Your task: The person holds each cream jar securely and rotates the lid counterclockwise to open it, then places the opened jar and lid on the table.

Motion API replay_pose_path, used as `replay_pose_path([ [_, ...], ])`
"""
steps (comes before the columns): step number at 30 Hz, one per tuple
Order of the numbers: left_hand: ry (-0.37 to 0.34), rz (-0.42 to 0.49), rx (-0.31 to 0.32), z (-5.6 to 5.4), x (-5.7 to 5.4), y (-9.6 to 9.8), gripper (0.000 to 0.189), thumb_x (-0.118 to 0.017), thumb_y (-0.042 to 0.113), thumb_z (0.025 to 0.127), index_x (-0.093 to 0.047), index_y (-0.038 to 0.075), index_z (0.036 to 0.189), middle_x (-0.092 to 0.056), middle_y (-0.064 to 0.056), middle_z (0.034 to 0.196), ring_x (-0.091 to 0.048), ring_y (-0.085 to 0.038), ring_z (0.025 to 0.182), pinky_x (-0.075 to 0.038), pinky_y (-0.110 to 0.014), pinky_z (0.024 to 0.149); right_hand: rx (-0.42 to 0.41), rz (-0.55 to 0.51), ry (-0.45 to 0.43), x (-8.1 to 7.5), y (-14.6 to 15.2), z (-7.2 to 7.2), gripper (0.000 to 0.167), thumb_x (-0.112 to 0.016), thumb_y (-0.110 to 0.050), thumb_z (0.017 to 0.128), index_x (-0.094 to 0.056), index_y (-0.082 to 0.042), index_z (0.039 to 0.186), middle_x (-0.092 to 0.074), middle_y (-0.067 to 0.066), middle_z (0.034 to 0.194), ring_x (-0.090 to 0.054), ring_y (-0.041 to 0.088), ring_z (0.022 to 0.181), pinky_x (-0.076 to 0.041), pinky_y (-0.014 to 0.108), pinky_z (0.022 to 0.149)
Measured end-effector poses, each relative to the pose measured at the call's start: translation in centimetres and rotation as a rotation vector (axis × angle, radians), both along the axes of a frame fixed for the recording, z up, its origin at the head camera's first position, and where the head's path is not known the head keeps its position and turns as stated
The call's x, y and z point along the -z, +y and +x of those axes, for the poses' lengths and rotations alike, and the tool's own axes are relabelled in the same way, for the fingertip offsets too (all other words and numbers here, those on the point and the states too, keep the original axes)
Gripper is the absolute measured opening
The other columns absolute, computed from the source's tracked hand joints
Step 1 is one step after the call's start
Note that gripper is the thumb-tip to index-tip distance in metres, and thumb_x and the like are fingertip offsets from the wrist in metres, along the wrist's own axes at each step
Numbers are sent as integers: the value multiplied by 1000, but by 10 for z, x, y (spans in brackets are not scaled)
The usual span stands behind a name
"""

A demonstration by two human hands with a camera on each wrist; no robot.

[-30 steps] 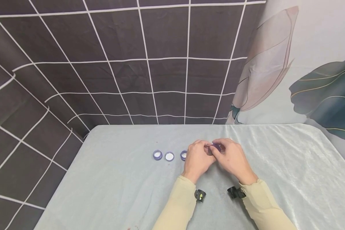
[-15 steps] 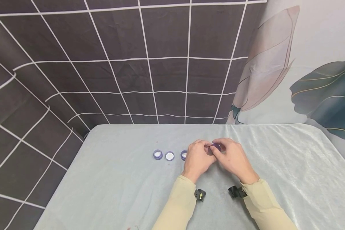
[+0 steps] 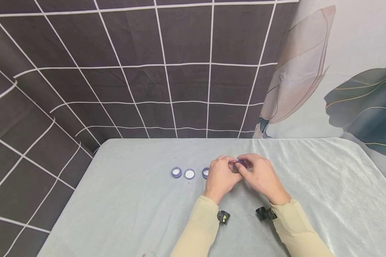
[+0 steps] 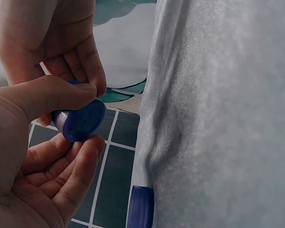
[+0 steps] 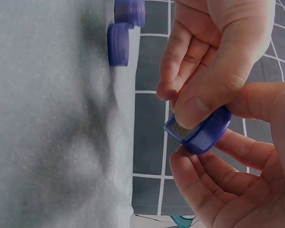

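Observation:
Between both hands is a small round purple container [image 3: 241,164], with a grainy grey-brown band between its purple ends. My left hand [image 3: 221,178] pinches it, thumb on one side and fingertips on the other, as the left wrist view shows its flat blue disc end [image 4: 88,121]. From the other side my right hand [image 3: 260,175] grips the thicker purple end [image 5: 211,135]. The fingers partly cover the container in every view. To the left of the hands lie similar purple round pieces with pale centres: one [image 3: 176,172], another [image 3: 189,174], and a third [image 3: 205,173] partly behind my left hand.
A pale grey velvety cloth [image 3: 125,200] covers the table. A dark curtain with a white grid [image 3: 186,85] hangs behind and to the left, and a leaf-patterned curtain [image 3: 357,107] at the right. Each wrist carries a small black camera mount [image 3: 223,217].

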State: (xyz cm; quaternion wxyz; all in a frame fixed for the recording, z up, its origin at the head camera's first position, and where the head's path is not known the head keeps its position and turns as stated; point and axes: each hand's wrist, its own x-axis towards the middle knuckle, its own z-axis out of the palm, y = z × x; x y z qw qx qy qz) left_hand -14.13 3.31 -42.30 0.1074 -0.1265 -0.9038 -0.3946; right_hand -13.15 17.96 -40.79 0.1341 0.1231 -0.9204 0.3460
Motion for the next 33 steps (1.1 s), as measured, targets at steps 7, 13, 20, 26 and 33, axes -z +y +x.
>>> replay_pose_path([
  [7, -6, -12, 7, 0, -1, -1, 31, -85, 29, 74, -78, 12, 100, -65, 9, 81, -57, 0, 73, -47, -17, 72, -19, -10, -8, 1, 2, -1, 21, -69, -17, 92, -74, -3, 107, -72, 11, 102, -68, 24, 85, -52, 45, 78],
  [13, -7, -17, 12, 0, 0, -1, 31, -84, 29, 74, -78, 13, 100, -66, 9, 82, -58, 0, 73, -47, -17, 72, -34, -2, -9, 0, 4, -1, 20, -69, -17, 92, -74, -4, 107, -72, 10, 102, -68, 23, 86, -52, 45, 78],
  [20, -11, -22, 17, -1, 0, -2, 30, -84, 29, 75, -78, 13, 99, -66, 8, 82, -57, 1, 73, -46, -16, 71, -66, 2, 2, 1, 6, -1, 19, -69, -15, 92, -74, -5, 108, -72, 7, 100, -68, 22, 87, -52, 45, 79],
  [26, -10, -23, 21, -1, -1, -2, 30, -84, 28, 74, -78, 13, 99, -66, 8, 80, -57, 0, 72, -46, -16, 70, -81, -3, -5, 1, 7, -1, 19, -69, -14, 92, -73, -5, 108, -72, 7, 101, -68, 22, 88, -52, 45, 79],
  [33, -8, -15, 25, 0, -2, -3, 30, -84, 26, 73, -78, 11, 98, -66, 7, 79, -57, 0, 70, -46, -16, 67, -98, 0, -6, 0, 7, -2, 19, -69, -12, 91, -73, -5, 108, -72, 7, 102, -68, 22, 89, -53, 45, 80],
])
